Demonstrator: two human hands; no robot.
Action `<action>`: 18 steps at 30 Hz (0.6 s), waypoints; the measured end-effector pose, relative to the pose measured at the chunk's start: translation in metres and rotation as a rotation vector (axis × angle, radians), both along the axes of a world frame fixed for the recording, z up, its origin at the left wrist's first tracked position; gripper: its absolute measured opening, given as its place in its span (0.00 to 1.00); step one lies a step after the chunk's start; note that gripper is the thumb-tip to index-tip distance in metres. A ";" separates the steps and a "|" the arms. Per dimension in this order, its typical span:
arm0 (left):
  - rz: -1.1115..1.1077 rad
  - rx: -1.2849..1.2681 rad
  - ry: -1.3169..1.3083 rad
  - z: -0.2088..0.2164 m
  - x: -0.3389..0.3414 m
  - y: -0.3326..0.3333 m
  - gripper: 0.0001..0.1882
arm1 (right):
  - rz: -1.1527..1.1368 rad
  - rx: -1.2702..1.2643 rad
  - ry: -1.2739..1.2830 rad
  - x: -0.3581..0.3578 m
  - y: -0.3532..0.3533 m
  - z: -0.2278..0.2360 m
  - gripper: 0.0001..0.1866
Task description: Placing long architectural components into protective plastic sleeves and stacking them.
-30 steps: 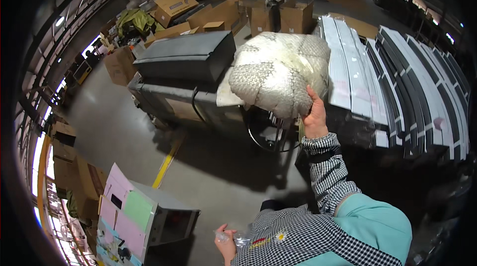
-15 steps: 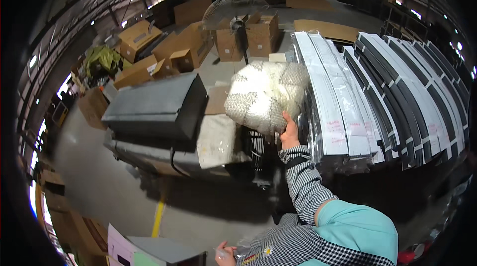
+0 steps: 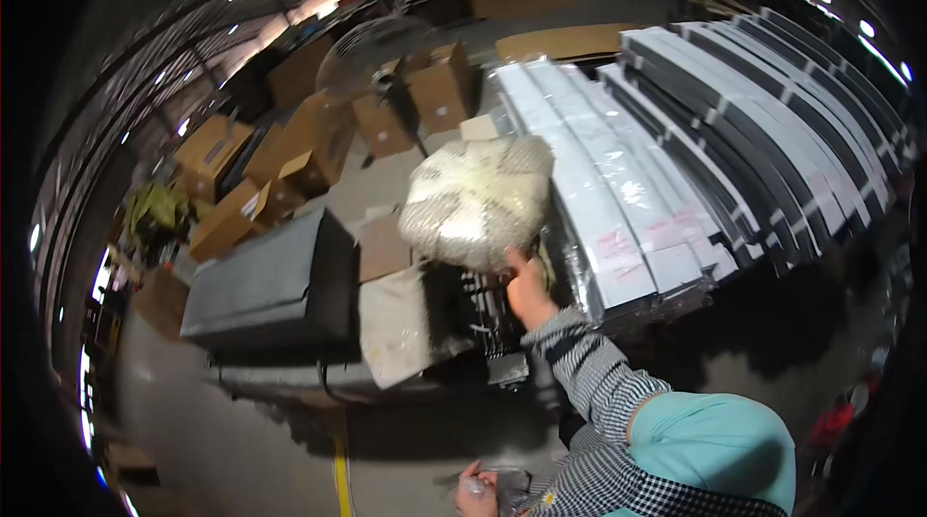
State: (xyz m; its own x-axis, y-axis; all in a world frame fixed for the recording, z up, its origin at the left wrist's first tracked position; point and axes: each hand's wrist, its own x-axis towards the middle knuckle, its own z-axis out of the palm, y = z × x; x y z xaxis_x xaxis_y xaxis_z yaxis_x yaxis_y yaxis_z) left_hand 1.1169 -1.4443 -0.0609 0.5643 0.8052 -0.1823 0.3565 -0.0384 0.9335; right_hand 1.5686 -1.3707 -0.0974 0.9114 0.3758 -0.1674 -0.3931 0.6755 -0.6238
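Head view: the bundle (image 3: 478,198), bubble-wrapped and rounded, is near the middle, in front of the right hand (image 3: 531,293). That hand grasps its lower right edge, the thumb side lying against the wrap; the remaining fingers are hidden, so how far they reach beneath cannot be told. Whether the bundle also rests on something cannot be told either. The right arm is stretched forward in a checked sleeve (image 3: 594,353), with a teal garment (image 3: 719,440) at the shoulder.

The left hand (image 3: 476,498) is low at the bottom edge, well apart from the bundle, its fingers curled around crumpled clear plastic (image 3: 510,484).

Left of the bundle, a white sack (image 3: 391,329) hangs over the front edge of the dark surface (image 3: 352,378), with a brown board (image 3: 383,249) just behind it. Farther left sits a long grey box (image 3: 256,290). To the bundle's right lie long white and black strips (image 3: 618,179) side by side, the nearest under clear film.

Behind stand a blurred fan (image 3: 386,83) and open cartons (image 3: 439,92), with a green bag (image 3: 159,213) at far left. A yellow line (image 3: 342,483) marks the floor (image 3: 227,435).
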 end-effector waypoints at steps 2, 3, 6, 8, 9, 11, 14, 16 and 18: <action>-0.206 0.205 0.036 -0.023 0.017 0.001 0.14 | 0.181 0.024 -0.089 -0.052 -0.029 0.003 0.29; -0.223 0.127 0.095 -0.022 0.019 -0.002 0.15 | 0.109 -0.299 -0.416 -0.099 -0.044 0.026 0.14; -0.329 -0.081 0.058 -0.038 0.022 -0.018 0.23 | 0.502 -0.223 -0.661 -0.168 -0.119 0.030 0.27; -0.422 -0.042 0.054 -0.038 0.047 -0.038 0.23 | 0.521 -0.484 -1.058 -0.169 -0.202 0.054 0.21; -0.480 0.005 0.063 -0.037 0.058 -0.054 0.22 | 0.402 -0.546 -1.176 -0.161 -0.245 0.072 0.16; -0.588 0.023 0.024 -0.037 0.092 -0.087 0.17 | 0.239 -0.709 -1.123 -0.133 -0.326 0.104 0.13; -0.671 0.131 0.027 -0.024 0.131 -0.129 0.17 | -0.190 -0.953 -1.326 -0.067 -0.417 0.141 0.13; -0.661 0.076 0.195 -0.022 0.145 -0.165 0.17 | -0.488 -1.156 -1.509 -0.013 -0.478 0.178 0.16; -0.530 0.039 0.167 -0.053 0.149 -0.206 0.17 | -0.641 -1.333 -1.309 0.038 -0.549 0.195 0.21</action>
State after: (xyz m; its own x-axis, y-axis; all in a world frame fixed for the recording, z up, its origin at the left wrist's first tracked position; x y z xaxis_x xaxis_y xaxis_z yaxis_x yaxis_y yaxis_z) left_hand 1.2660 -1.6505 -0.1135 0.8600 0.4268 -0.2797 0.4218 -0.2861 0.8604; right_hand 1.6069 -1.9194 0.0979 0.6173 0.2238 0.7543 0.7171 -0.5545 -0.4223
